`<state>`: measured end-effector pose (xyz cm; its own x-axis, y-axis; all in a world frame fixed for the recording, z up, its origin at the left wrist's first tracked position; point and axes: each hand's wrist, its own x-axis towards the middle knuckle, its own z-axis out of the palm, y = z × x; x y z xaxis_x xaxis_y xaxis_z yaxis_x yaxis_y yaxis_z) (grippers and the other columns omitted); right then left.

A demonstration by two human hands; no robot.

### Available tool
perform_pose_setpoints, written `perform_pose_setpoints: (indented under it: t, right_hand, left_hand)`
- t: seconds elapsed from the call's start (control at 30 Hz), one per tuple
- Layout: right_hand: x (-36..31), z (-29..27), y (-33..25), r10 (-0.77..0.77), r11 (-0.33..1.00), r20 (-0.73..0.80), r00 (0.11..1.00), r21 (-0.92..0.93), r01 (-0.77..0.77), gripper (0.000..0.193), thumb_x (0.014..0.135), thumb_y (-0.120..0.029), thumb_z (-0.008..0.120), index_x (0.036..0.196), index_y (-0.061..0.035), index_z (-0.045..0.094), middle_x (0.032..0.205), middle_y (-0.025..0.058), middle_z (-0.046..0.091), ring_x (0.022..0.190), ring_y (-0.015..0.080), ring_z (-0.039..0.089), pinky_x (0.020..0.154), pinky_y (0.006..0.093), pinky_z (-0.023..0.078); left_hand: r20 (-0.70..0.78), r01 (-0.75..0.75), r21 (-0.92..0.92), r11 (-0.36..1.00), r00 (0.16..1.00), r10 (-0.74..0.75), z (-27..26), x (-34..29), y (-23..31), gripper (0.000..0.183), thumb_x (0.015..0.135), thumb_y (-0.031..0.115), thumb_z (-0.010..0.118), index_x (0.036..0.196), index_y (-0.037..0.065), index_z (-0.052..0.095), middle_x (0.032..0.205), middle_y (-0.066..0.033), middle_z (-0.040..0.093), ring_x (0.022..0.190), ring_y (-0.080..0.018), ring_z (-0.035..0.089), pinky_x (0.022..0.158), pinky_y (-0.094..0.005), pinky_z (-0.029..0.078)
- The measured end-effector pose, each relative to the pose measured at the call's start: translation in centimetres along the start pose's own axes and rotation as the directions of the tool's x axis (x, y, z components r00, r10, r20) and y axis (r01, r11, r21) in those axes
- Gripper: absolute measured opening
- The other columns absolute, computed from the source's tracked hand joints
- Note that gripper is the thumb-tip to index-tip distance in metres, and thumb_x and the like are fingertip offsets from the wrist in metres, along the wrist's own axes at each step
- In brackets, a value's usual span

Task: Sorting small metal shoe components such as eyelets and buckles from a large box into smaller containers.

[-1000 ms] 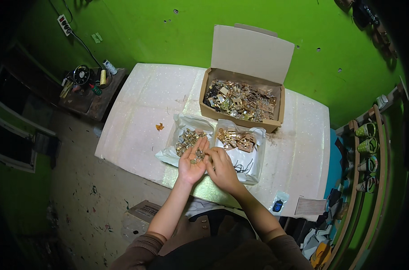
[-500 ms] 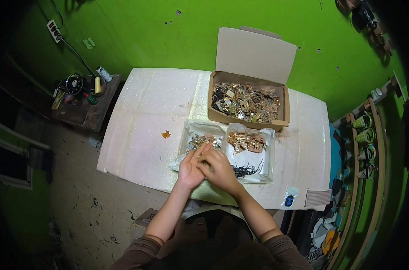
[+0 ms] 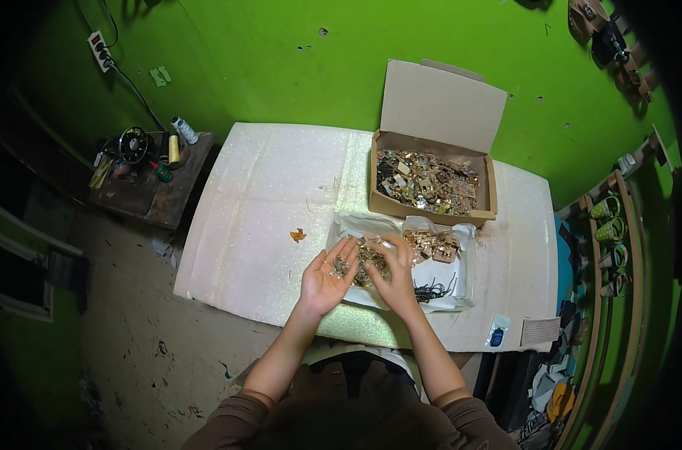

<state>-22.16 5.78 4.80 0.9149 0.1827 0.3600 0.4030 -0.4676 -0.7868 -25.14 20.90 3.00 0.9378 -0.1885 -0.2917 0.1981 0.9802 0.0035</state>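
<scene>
On the near side of the cardboard box (image 3: 401, 208), holding the left hand (image 3: 327, 284) palm-up, fingers extended and clamped on nothing, with small metal pieces (image 3: 341, 267) lying in the palm. Slightly dished, probably to keep loose bits from sliding off. Near-left of the box too, hanging the right hand (image 3: 396, 275) over a pile of mixed metal bits (image 3: 366, 271) in the left lined section (image 3: 354, 223), thumb and fingers apart; can't tell about any tiny bit tucked behind them. Likely kept close to the palm for short hops. Straight in front of the box, got gold-coloured hardware (image 3: 443, 249) and black strands (image 3: 435, 291) in the right lined section (image 3: 432, 271), presumably split up to avoid mixing. Compared with half a second ago: no longer picking at the left palm with the right hand, now shifted off over the pile, leaving the palm uncovered.
</scene>
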Motion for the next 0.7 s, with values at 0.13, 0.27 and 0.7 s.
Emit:
perform_pose_setpoints:
  t: [0.13,0.27,0.7]
  right_hand:
    - [-0.7,1.5,-0.9,-0.167,0.973,0.193,0.967,-0.128,0.194,0.018,0.07,-0.015,0.064,0.087,-0.0109,0.062,0.108,0.0135,0.046,0.108,0.0333,0.035,0.092,0.0432,0.03]
    - [-1.3,2.5,-0.7,-0.164,0.967,0.177,0.97,-0.165,0.193,0.013,0.069,-0.012,0.063,0.081,-0.0083,0.062,0.101,0.0115,0.049,0.104,0.0325,0.039,0.088,0.0405,0.033]
    - [-1.1,3.3,1.9,0.61,0.359,0.222,0.76,0.779,-0.515,0.03,0.088,-0.012,0.041,0.114,0.0029,0.045,0.109,0.0118,0.052,0.102,0.0204,0.049,0.089,0.0287,0.037]
  left_hand:
    - [0.078,0.053,0.076,0.996,0.995,-0.058,-1.1,0.2,0.5,0.045,0.092,0.026,0.023,0.129,0.001,0.028,0.134,-0.012,0.031,0.124,-0.02,0.029,0.097,-0.0323,0.03]
    - [-0.003,0.076,0.102,0.992,0.997,-0.076,-1.1,0.2,0.9,0.045,0.092,0.026,0.022,0.129,0.001,0.027,0.134,-0.0123,0.031,0.125,-0.0197,0.027,0.099,-0.0318,0.027]
    - [-0.063,0.123,0.071,0.99,0.991,-0.119,-0.5,1.8,1.5,0.044,0.092,0.026,0.022,0.128,0.002,0.03,0.132,-0.0119,0.033,0.124,-0.0199,0.03,0.1,-0.0327,0.028]
